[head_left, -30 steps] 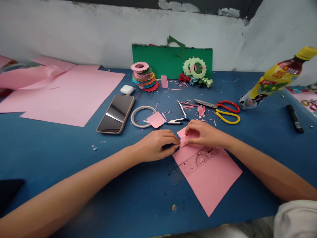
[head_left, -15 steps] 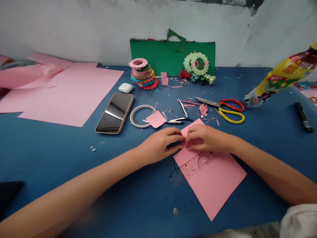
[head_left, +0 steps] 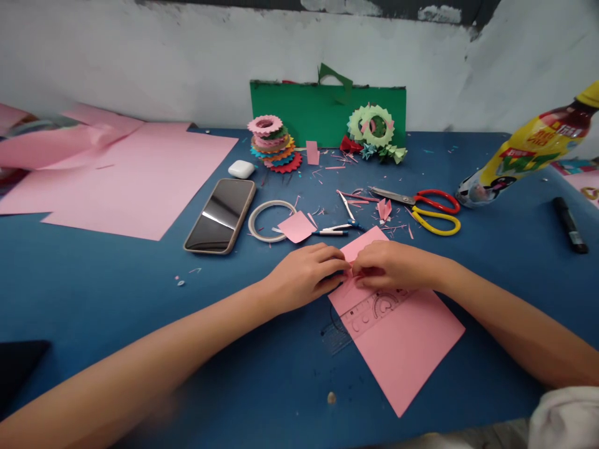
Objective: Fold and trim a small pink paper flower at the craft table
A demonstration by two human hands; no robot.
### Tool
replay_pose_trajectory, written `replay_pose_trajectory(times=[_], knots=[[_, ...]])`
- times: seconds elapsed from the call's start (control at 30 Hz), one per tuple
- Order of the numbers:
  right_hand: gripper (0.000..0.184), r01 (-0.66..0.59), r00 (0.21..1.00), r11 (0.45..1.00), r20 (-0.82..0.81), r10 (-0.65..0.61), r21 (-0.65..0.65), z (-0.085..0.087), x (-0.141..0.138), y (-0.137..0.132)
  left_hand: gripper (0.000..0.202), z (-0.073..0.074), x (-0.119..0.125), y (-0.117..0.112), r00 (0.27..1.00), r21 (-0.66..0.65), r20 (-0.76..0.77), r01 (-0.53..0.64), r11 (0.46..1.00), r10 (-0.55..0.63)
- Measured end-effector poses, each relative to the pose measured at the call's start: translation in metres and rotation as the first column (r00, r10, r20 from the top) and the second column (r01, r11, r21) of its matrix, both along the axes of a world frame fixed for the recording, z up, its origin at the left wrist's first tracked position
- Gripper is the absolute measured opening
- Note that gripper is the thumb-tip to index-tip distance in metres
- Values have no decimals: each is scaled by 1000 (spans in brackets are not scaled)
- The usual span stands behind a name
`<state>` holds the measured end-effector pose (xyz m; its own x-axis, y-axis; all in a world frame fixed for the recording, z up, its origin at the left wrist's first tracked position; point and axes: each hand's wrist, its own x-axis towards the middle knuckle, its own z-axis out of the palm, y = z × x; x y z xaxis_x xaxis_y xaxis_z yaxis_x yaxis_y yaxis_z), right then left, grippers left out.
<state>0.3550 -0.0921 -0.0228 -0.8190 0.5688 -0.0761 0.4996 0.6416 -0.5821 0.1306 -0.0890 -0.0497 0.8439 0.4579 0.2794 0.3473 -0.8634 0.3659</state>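
My left hand [head_left: 304, 274] and my right hand [head_left: 390, 265] meet at the middle of the blue table [head_left: 116, 293], fingertips pinched together on a small pink paper piece [head_left: 352, 272] that is mostly hidden between them. Under both hands lies a pink paper sheet [head_left: 402, 349] with a clear plastic stencil ruler [head_left: 369, 310] across it. Just beyond the hands lie a compass [head_left: 344, 215] and a loose pink paper square [head_left: 296, 226].
Red-and-yellow scissors [head_left: 423, 209], a tape ring [head_left: 269, 219], a phone [head_left: 219, 215], a white earbud case [head_left: 241, 169], large pink sheets [head_left: 121, 174], stacked paper rosettes [head_left: 274, 144], green card [head_left: 327, 112], a tilted bottle [head_left: 524, 156] and a black marker [head_left: 569, 224] surround them.
My right hand has lowered onto the sheet and both hands have closed tighter together over the small pink piece. The view shifted slightly.
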Motion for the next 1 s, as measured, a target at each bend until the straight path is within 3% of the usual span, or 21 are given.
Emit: replay_pose_trajectory(times=[0.27, 0.43, 0.8, 1.0], knots=[[8, 42, 999, 997, 7, -43, 68, -3, 9, 5, 17, 2, -1, 3, 999, -123, 31, -21, 992, 25], [30, -24, 998, 994, 52, 19, 109, 1, 15, 7, 17, 1, -1, 4, 999, -145, 41, -10, 989, 16], [18, 80, 996, 972, 10, -84, 221, -3, 10, 5, 18, 3, -1, 0, 1000, -35, 3, -19, 999, 20], [16, 116, 993, 968, -26, -113, 221, -2, 1, -2, 15, 3, -1, -3, 995, 32, 2, -104, 994, 104]])
